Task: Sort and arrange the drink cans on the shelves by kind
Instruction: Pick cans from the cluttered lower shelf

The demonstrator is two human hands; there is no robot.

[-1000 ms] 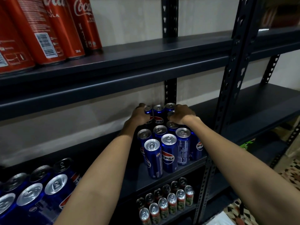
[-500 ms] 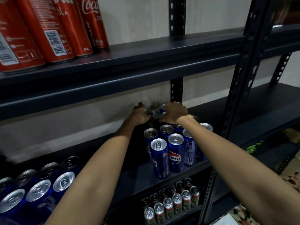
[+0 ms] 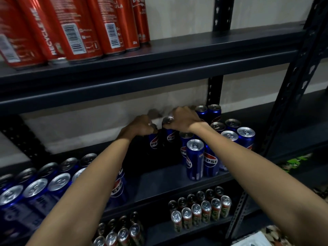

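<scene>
So both hands are gripping blue Pepsi cans by the tops: left hand (image 3: 140,125) holding 1 can (image 3: 153,141), right hand (image 3: 182,119) holding another (image 3: 170,134), both upright, tabs facing up.

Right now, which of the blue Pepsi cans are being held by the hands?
The two cans at the back: the left hand grips one, the right hand the other, apart from both clusters.
</scene>
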